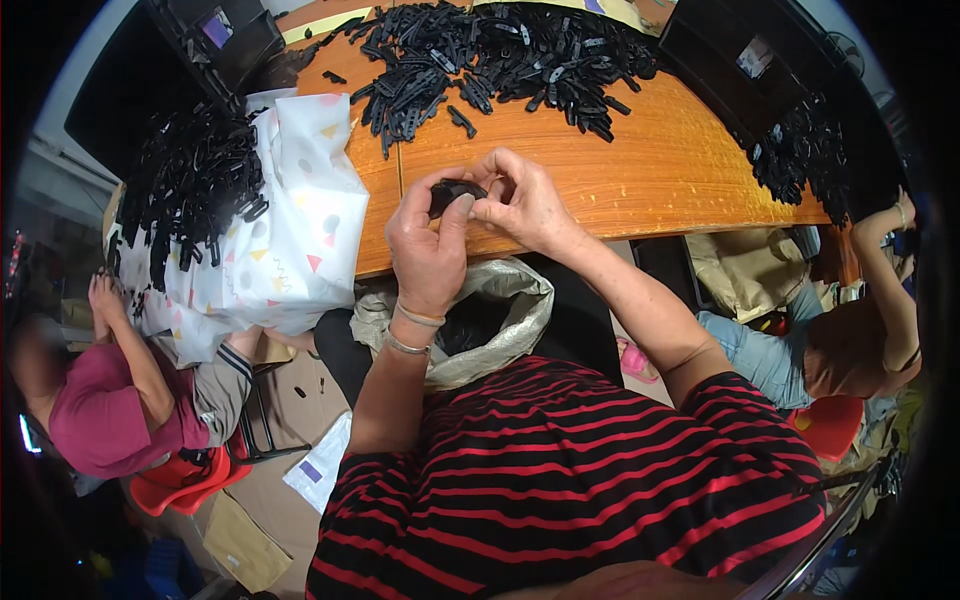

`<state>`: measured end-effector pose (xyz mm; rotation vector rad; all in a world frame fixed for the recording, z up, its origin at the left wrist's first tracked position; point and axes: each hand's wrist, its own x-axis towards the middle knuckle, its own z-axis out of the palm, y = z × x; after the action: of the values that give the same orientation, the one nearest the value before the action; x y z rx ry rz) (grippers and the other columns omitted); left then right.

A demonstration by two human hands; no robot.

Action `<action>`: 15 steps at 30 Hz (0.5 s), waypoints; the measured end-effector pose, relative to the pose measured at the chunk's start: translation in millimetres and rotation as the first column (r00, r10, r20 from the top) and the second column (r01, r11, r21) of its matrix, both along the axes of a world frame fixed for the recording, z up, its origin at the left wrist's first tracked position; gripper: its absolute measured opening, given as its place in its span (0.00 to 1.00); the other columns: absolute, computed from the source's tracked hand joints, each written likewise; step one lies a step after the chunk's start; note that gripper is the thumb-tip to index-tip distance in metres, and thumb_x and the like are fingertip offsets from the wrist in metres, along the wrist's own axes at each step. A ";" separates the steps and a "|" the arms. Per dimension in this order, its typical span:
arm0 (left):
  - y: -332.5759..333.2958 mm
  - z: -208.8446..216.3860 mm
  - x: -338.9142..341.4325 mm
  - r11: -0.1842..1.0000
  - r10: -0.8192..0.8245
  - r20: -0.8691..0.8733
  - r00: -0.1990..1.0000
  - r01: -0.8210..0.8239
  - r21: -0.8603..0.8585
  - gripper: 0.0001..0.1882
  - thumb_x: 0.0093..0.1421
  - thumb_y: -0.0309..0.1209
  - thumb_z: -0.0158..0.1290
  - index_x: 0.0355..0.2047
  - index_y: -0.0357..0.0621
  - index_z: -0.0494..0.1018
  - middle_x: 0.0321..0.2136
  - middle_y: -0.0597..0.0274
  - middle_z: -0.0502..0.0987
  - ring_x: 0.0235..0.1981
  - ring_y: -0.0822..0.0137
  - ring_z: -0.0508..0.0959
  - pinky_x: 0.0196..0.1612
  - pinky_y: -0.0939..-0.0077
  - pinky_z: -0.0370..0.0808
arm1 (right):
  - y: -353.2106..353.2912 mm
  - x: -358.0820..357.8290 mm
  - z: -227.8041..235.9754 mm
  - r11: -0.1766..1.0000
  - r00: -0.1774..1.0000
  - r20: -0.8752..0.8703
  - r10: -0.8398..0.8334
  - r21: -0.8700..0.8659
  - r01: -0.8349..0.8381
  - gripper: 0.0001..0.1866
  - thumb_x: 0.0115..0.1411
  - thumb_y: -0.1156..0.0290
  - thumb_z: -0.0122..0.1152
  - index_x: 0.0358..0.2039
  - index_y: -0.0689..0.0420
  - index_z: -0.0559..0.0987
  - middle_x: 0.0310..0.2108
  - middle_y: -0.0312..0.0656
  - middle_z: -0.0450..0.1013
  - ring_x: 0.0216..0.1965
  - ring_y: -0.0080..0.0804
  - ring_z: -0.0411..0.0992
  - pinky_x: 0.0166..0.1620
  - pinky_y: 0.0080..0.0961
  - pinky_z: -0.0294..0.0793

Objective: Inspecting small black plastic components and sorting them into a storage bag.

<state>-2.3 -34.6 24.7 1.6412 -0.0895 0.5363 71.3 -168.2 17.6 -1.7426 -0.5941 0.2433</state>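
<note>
Over the near edge of the wooden table [640, 160], both my hands are closed on one small black plastic part [452, 194]. My left hand [430, 250] wraps it from the left, with the thumb along its near side. My right hand [528, 205] pinches its right end between thumb and fingers. My fingers hide much of the part, so its exact kind cannot be made out. Beyond my hands lies a broad heap of long, narrow black plastic pieces [500, 60]. Below my wrists, a pale woven sack [535, 300] gapes in my lap, with dark contents inside.
At left, more black pieces [190, 180] lie on a patterned white plastic sheet [300, 230], beside a seated person in maroon [110, 410]. Another person [850, 340] sits at right near a further black heap [800, 155]. Dark upright bins [740, 60] flank the table.
</note>
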 end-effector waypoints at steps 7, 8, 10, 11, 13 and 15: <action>1.4 -15.7 4.1 0.988 0.014 0.045 0.999 -0.007 -0.157 0.10 0.59 0.25 0.54 0.41 0.36 0.71 0.31 0.64 0.77 0.31 0.75 0.76 0.37 0.82 0.73 | 8.0 -7.9 -13.9 0.990 0.992 0.048 -0.115 -0.074 0.118 0.16 0.46 0.72 0.72 0.28 0.62 0.71 0.20 0.33 0.69 0.23 0.16 0.66 0.26 0.18 0.69; 5.2 -20.4 1.5 0.989 -0.010 -0.027 1.000 0.006 -0.151 0.10 0.60 0.26 0.54 0.41 0.36 0.71 0.30 0.64 0.76 0.29 0.76 0.75 0.35 0.82 0.73 | 8.1 -12.3 -16.0 0.986 0.992 0.072 -0.107 -0.117 0.115 0.16 0.46 0.72 0.72 0.28 0.62 0.71 0.20 0.34 0.70 0.22 0.17 0.68 0.25 0.19 0.70; 12.6 -30.9 -6.3 0.989 -0.036 -0.100 0.994 0.022 -0.144 0.10 0.60 0.27 0.53 0.41 0.36 0.71 0.29 0.64 0.76 0.28 0.77 0.74 0.33 0.83 0.72 | 4.7 -17.8 -19.2 0.985 0.989 -0.149 -0.007 -0.169 -0.019 0.14 0.49 0.72 0.70 0.30 0.60 0.71 0.22 0.33 0.69 0.23 0.16 0.68 0.24 0.17 0.68; 15.9 -35.9 -10.9 0.986 -0.075 -0.176 0.982 0.046 -0.160 0.09 0.61 0.28 0.53 0.39 0.36 0.72 0.28 0.64 0.76 0.27 0.78 0.73 0.31 0.83 0.71 | 0.0 -17.7 -20.1 0.995 0.993 -0.115 0.025 -0.095 -0.036 0.14 0.49 0.72 0.70 0.30 0.60 0.71 0.22 0.33 0.69 0.23 0.16 0.68 0.24 0.17 0.68; 24.1 -42.5 -22.8 0.990 -0.140 -0.336 0.931 0.127 -0.059 0.08 0.61 0.29 0.52 0.36 0.35 0.74 0.26 0.63 0.76 0.27 0.78 0.73 0.29 0.83 0.71 | -13.8 -12.9 -21.2 0.876 0.879 -0.325 0.350 -0.218 -0.429 0.12 0.52 0.72 0.68 0.32 0.61 0.73 0.23 0.35 0.71 0.22 0.19 0.70 0.23 0.19 0.70; 30.5 -44.1 -33.7 0.943 -0.133 -0.524 0.841 0.271 0.195 0.09 0.59 0.29 0.54 0.34 0.34 0.76 0.26 0.61 0.76 0.27 0.76 0.74 0.28 0.81 0.71 | -22.3 1.7 -23.4 0.878 0.897 -0.227 0.380 -0.215 -0.427 0.11 0.53 0.72 0.68 0.32 0.61 0.73 0.24 0.36 0.71 0.22 0.20 0.71 0.23 0.19 0.71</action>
<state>-36.0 -4.1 -19.4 1.9571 0.0563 -0.0903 73.0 -190.5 -5.8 -1.8058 -0.8221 0.7980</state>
